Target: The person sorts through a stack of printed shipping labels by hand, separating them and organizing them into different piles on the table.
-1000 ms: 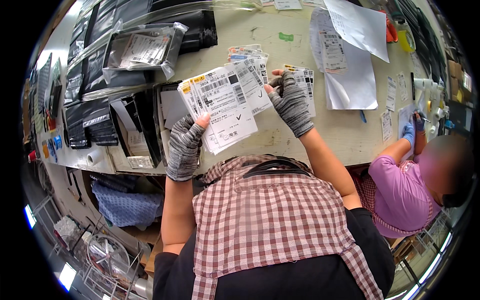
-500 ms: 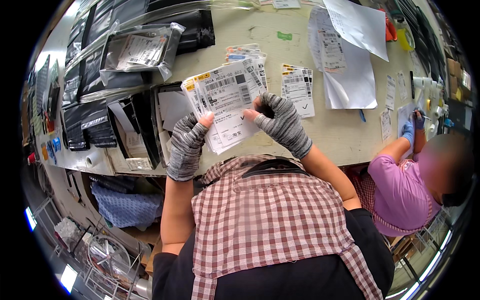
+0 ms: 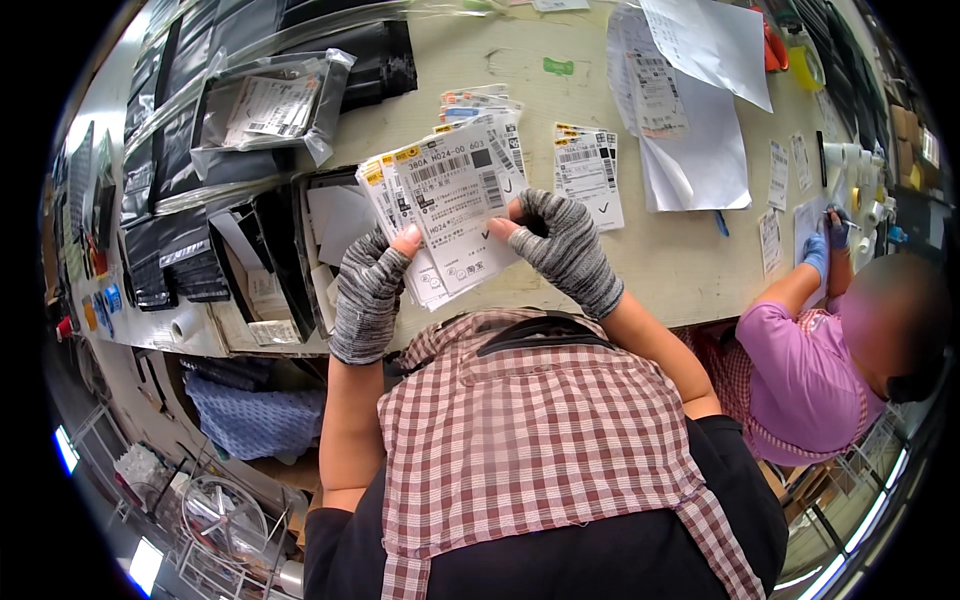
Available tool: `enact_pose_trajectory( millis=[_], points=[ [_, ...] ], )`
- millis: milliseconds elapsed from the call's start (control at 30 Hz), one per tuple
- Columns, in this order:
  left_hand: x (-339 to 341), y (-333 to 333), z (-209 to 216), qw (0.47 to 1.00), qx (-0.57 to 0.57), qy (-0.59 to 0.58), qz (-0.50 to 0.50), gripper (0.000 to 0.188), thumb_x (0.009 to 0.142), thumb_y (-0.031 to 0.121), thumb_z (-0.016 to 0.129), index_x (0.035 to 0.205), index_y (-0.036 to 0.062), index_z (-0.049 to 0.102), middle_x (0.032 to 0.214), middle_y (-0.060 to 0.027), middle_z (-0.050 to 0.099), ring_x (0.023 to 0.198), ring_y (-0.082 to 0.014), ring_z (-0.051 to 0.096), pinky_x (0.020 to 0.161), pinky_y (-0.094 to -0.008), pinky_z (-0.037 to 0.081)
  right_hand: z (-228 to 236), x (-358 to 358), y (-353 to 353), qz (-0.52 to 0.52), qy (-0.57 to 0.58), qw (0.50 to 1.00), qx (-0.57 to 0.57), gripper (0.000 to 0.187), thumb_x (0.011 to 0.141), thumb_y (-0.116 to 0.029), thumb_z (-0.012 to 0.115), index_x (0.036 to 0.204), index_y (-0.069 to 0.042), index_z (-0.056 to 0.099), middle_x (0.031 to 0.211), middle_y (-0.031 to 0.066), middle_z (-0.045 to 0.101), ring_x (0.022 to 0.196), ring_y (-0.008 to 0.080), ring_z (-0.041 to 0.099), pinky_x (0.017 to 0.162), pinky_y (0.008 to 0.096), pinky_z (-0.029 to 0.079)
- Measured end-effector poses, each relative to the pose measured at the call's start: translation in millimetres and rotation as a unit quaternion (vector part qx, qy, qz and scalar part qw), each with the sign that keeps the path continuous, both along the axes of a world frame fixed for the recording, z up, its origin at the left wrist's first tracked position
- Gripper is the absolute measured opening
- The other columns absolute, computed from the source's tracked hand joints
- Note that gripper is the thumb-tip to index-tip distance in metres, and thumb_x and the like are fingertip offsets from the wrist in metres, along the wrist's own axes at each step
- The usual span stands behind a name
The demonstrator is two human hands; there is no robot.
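A fanned stack of white shipping labels (image 3: 455, 205) is held above the table edge in front of me. My left hand (image 3: 368, 285), in a grey fingerless knit glove, grips the stack's left side with the thumb on top. On the right side, my right hand (image 3: 558, 240), gloved the same way, pinches the top label between thumb and fingers. Just beyond lies a pile of labels (image 3: 480, 104) with orange and blue edges, partly covered by the held stack. A smaller pile of labels (image 3: 588, 175) rests to the right of it, a tick mark on its top sheet.
Left are a clear-wrapped tray of labels (image 3: 270, 105), black plastic bags (image 3: 190, 215) and a black open box (image 3: 262, 270). White paper sheets (image 3: 695, 150) lie at right, near yellow tape (image 3: 803, 68). A co-worker in purple (image 3: 800, 375), wearing blue gloves, writes at far right.
The top label has slid slightly right and fanned out, showing more of the labels under it. Both hands keep their grip. The co-worker's hands have shifted slightly.
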State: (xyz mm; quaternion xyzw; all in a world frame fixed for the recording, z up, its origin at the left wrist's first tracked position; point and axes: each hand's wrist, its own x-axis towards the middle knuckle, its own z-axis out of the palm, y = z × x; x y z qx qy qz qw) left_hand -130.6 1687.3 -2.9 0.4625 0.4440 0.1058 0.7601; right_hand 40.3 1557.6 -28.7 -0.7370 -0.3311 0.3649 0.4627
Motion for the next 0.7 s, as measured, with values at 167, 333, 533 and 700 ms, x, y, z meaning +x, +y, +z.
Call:
enact_pose_trajectory(
  millis=[167,333,533,700],
  points=[
    [9.2,-0.4,1.2,1.000,0.001,0.010,0.016,0.036,0.083,0.028,0.065,0.100,-0.0040,0.063,0.084,-0.0070,0.066,0.070,-0.0088,0.060,0.062,-0.0194,0.046,1.0,2.8,-9.8,-0.014,0.010,1.000,-0.026,0.026,0.079,-0.024,0.070,0.086,0.001,0.064,0.063,0.0086,0.061,0.055,0.0126,0.054,0.054,0.0273,0.045],
    [0.8,10.6,-10.5,0.998,-0.005,0.013,0.055,0.039,0.082,0.027,0.067,0.103,-0.0047,0.061,0.089,-0.0097,0.064,0.076,-0.0145,0.062,0.071,-0.0247,0.049,-14.6,2.6,-40.6,0.029,0.043,0.999,-0.005,0.022,0.087,-0.020,0.061,0.094,0.001,0.064,0.071,0.0133,0.062,0.062,0.0170,0.057,0.061,0.0303,0.047],
    [1.8,17.2,-13.3,0.997,0.002,-0.013,0.072,0.035,0.083,0.022,0.065,0.106,-0.0042,0.060,0.096,-0.0106,0.063,0.086,-0.0154,0.061,0.079,-0.0274,0.048,-44.0,14.6,-93.7,-0.037,0.017,0.998,-0.053,0.023,0.087,-0.019,0.061,0.096,0.002,0.063,0.079,0.0148,0.064,0.071,0.0219,0.062,0.066,0.0313,0.049],
    [12.8,8.4,-13.0,0.997,-0.013,-0.012,0.072,0.035,0.083,0.022,0.064,0.106,-0.0042,0.060,0.098,-0.0113,0.063,0.088,-0.0167,0.060,0.082,-0.0281,0.048,-47.6,49.3,-119.7,-0.192,0.059,0.977,-0.067,0.018,0.086,-0.017,0.062,0.091,0.000,0.063,0.078,0.0087,0.065,0.069,0.0146,0.060,0.066,0.0287,0.049]
  ],
)
